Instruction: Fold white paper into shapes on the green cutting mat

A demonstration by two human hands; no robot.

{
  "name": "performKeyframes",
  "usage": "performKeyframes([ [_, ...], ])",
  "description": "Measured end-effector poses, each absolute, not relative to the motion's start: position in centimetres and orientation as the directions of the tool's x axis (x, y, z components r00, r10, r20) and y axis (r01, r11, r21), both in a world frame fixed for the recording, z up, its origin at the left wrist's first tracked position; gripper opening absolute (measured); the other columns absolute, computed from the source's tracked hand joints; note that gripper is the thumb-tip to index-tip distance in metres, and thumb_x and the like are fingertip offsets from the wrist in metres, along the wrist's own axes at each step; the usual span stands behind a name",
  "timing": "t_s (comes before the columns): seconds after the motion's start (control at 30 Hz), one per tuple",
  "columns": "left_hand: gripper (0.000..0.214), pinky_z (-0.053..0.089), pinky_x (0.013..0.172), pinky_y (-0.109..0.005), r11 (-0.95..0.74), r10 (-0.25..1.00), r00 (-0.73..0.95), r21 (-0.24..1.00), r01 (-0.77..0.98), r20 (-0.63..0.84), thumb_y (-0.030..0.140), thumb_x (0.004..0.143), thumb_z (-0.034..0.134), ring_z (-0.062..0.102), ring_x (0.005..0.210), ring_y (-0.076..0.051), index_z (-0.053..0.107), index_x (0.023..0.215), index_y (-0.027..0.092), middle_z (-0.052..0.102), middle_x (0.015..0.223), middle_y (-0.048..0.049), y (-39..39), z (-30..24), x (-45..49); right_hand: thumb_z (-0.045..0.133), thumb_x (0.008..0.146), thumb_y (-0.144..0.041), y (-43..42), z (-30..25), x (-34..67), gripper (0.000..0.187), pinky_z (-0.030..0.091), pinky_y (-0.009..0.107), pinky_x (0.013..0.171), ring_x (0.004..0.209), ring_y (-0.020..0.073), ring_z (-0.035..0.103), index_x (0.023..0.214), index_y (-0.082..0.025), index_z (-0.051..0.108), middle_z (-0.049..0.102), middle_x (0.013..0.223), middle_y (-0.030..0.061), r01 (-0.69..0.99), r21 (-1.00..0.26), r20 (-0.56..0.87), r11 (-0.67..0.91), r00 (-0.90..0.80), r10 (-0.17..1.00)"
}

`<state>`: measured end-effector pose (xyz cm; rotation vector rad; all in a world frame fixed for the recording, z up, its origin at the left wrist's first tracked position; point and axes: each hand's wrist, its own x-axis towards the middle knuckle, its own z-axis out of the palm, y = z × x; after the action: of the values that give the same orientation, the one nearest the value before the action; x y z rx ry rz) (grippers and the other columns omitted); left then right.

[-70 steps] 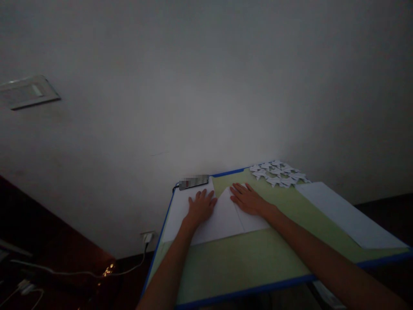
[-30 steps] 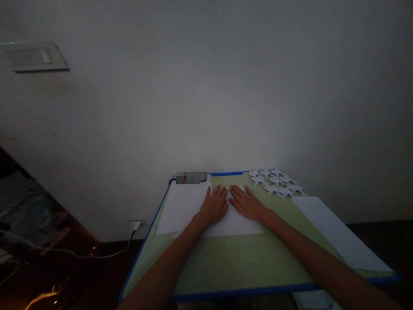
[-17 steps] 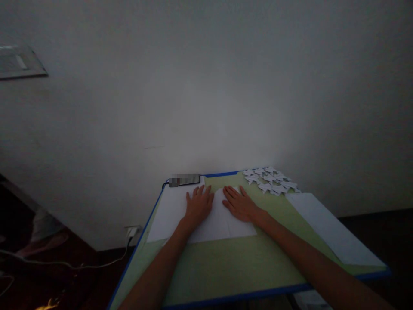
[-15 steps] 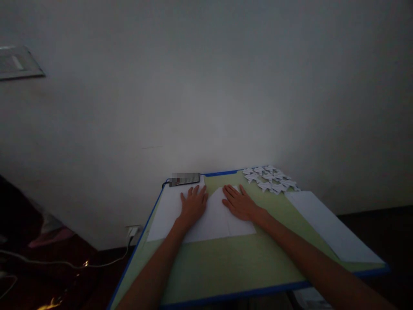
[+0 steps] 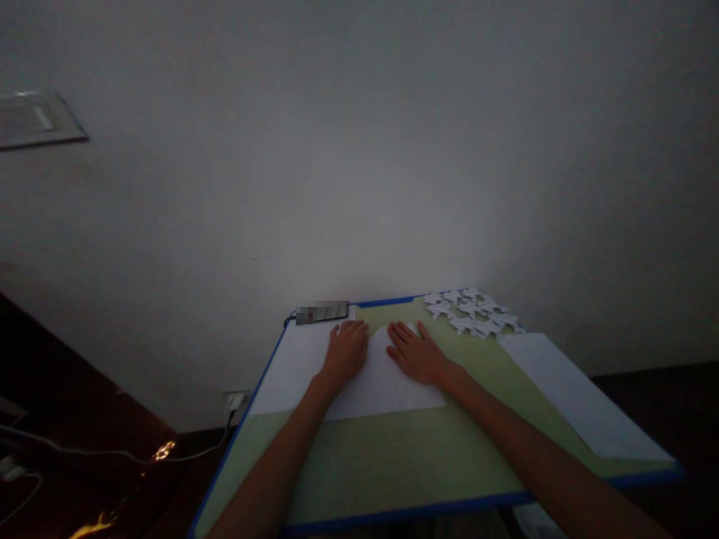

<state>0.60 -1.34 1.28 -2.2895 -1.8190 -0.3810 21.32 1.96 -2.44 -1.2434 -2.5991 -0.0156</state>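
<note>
A sheet of white paper [image 5: 387, 397] lies on the green tabletop, its far edge folded to slanted corners. Flat on its right side rests my right hand [image 5: 416, 355], thumb apart from the outstretched fingers. My left hand [image 5: 347, 353] lies over the sheet's left part, its fingers stretched forward and a little bent. Neither hand grips anything. Left of it is more white paper [image 5: 286, 378]; where the two meet is hidden under my left hand and forearm.
Several folded white paper pieces [image 5: 472, 308] stand at the far right corner. A stack of white paper [image 5: 578, 397] lies along the right edge. At the far left is a phone-like device [image 5: 331, 311] with a cable. A wall [image 5: 359, 165] rises behind the table [image 5: 382, 464].
My left hand has slid right, toward my right hand, and its fingers have drawn closer together. My right hand and the folded sheet stay in place.
</note>
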Motion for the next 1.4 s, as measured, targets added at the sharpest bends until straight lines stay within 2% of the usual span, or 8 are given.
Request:
performKeyframes([
  [0.03,0.042,0.033,0.116,-0.042,-0.299,0.910,0.282,0.010,0.954,0.305,0.021,0.100,0.034,0.047,0.136,-0.021,0.057,0.136,0.022,0.057,0.146,-0.0081,-1.1,1.1,1.3,0.015,0.105,-0.047,2.0,-2.5,21.3,0.065,0.010,0.064,0.123,0.153,0.0292,0.025,0.156,-0.012,0.035,0.030,0.163,0.0145,0.768,-0.100,0.242,0.633,-0.598,0.764],
  [0.1,0.043,0.035,0.115,-0.041,-0.348,0.899,0.328,0.017,0.937,0.290,0.021,0.101,0.033,0.048,0.135,-0.021,0.057,0.136,0.022,0.058,0.144,-0.0079,-0.7,0.5,2.5,0.015,0.106,-0.046,2.0,-2.5,21.3,0.064,0.009,0.063,0.123,0.153,0.0285,0.025,0.156,-0.013,0.036,0.030,0.163,0.0141,0.769,-0.094,0.251,0.633,-0.597,0.762],
  [0.33,0.045,0.031,0.117,-0.047,-0.351,0.896,0.337,-0.004,0.936,0.288,0.026,0.102,0.032,0.045,0.137,-0.023,0.052,0.141,0.021,0.053,0.150,-0.0076,-0.7,-0.8,2.6,0.018,0.105,-0.047,2.0,-2.1,21.2,0.065,0.005,0.066,0.122,0.152,0.0304,0.027,0.155,-0.011,0.037,0.033,0.161,0.0171,0.762,-0.050,0.256,0.645,-0.615,0.746],
  [0.5,0.049,0.024,0.120,-0.056,-0.343,0.907,0.329,0.009,0.939,0.261,0.034,0.104,0.025,0.038,0.143,-0.026,0.047,0.146,0.021,0.048,0.155,-0.0074,-0.8,-0.7,2.7,0.014,0.106,-0.046,2.3,-2.3,21.3,0.065,0.009,0.059,0.124,0.154,0.0273,0.021,0.157,-0.010,0.032,0.026,0.164,0.0157,0.727,-0.020,0.267,0.686,-0.657,0.705],
  [0.7,0.054,0.024,0.119,-0.060,-0.348,0.910,0.344,-0.026,0.937,0.232,0.034,0.104,0.022,0.035,0.146,-0.030,0.042,0.151,0.018,0.042,0.159,-0.0084,-0.9,-1.0,2.8,0.010,0.106,-0.048,2.8,-2.9,21.5,0.067,0.005,0.059,0.124,0.154,0.0258,0.023,0.158,-0.013,0.031,0.028,0.164,0.0146,0.727,-0.047,0.224,0.685,-0.661,0.717],
  [1.0,0.052,0.026,0.118,-0.062,-0.333,0.912,0.325,-0.009,0.943,0.249,0.033,0.103,0.027,0.037,0.145,-0.030,0.044,0.150,0.018,0.043,0.159,-0.0080,-0.9,-0.9,2.9,0.005,0.103,-0.057,2.5,-2.6,21.4,0.074,0.002,0.062,0.124,0.155,0.0260,0.020,0.160,-0.014,0.026,0.024,0.165,0.0132,0.748,-0.102,0.179,0.656,-0.635,0.752],
  [1.4,0.050,0.024,0.119,-0.064,-0.328,0.916,0.313,0.019,0.944,0.249,0.033,0.102,0.033,0.036,0.146,-0.031,0.045,0.150,0.022,0.043,0.158,-0.0087,-0.8,-0.8,3.1,0.008,0.103,-0.060,2.1,-2.2,21.3,0.076,0.000,0.064,0.123,0.155,0.0269,0.020,0.159,-0.013,0.027,0.024,0.165,0.0134,0.758,-0.154,0.169,0.634,-0.612,0.773],
])
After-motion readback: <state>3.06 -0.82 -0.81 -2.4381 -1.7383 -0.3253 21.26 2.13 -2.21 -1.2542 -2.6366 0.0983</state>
